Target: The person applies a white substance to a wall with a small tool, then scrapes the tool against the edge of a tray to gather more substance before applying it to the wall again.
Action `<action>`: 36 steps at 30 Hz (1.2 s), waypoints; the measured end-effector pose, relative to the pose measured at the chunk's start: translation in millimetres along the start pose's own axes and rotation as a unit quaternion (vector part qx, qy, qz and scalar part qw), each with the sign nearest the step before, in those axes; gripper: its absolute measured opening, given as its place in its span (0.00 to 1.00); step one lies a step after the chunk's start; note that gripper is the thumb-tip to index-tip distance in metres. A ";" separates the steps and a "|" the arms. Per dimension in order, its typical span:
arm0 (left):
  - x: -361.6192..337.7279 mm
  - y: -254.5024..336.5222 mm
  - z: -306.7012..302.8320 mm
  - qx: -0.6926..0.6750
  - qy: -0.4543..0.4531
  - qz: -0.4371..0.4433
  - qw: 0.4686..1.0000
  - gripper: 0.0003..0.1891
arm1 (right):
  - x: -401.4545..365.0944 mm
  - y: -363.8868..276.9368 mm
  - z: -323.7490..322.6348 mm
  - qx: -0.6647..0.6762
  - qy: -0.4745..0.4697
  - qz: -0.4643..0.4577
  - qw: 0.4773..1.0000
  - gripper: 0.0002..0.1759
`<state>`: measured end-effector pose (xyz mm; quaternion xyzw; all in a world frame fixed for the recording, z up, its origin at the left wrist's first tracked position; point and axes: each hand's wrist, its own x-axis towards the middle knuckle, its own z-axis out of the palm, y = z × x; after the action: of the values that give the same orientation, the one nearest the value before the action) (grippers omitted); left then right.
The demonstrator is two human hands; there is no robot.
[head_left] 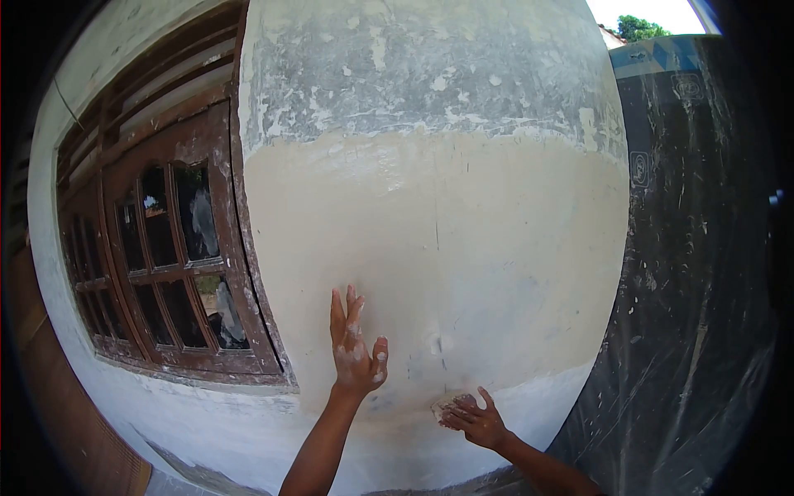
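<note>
My left hand (356, 357) is raised in front of the wall, its fingers stretched out and its thumb apart. White paste smears its fingers and back, and it holds nothing. Lower and to the right, my right hand (481, 422) presses a small, flat, paste-caked pad (442, 407) against the wall. Its fingers cover part of the pad, so the exact kind cannot be made out. The thumb points upward. Around both hands the wall (513, 240) has a smooth cream coat with a thin vertical crack and a few small marks.
At the left is a brown wooden window (161, 269) with several glass panes and paint spots. Above the cream coat runs a rough grey, patchy band (430, 78). White paint (248, 422) covers the wall's lower part. A dark, splattered sheet (686, 248) hangs at the right.
</note>
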<state>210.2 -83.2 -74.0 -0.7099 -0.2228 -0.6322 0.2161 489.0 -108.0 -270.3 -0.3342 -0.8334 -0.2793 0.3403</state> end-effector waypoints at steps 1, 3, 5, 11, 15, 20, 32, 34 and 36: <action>1.5 -1.0 1.1 0.003 0.002 0.001 1.000 0.33 | 11.4 3.1 -11.7 0.018 0.023 -0.009 1.000 0.24; 1.8 -1.5 4.5 0.017 -0.001 0.001 1.000 0.33 | 68.1 13.7 -62.6 0.010 0.104 -0.034 0.994 0.23; 2.7 2.3 10.7 0.019 0.005 -0.001 1.000 0.33 | 155.3 40.3 -112.4 -0.022 0.213 -0.058 0.975 0.22; 1.6 14.7 21.7 0.030 0.009 -0.003 1.000 0.33 | 339.2 126.6 -186.5 -0.137 0.311 -0.113 0.934 0.31; -2.0 21.2 19.4 0.049 0.012 -0.011 0.999 0.33 | 296.0 141.5 -152.3 -0.113 0.200 -0.143 0.963 0.29; -5.8 26.9 18.3 0.068 0.003 -0.016 0.998 0.32 | 109.5 127.9 -80.3 -0.079 0.047 -0.211 0.973 0.17; -1.2 45.1 40.6 0.084 0.024 -0.022 0.996 0.32 | 336.4 134.8 -215.5 -0.125 0.314 -0.196 0.921 0.30; -3.3 48.0 41.1 0.075 0.034 -0.024 0.996 0.33 | 366.5 145.3 -211.0 -0.159 0.317 -0.148 0.923 0.30; -2.4 49.5 36.0 0.093 0.028 -0.030 0.995 0.33 | 361.4 149.4 -188.6 -0.157 0.307 -0.121 0.931 0.30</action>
<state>267.9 -102.0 -81.4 -0.6618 -0.2954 -0.6346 0.2684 475.4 -13.4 153.3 -0.1776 -0.6676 -0.5348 0.4865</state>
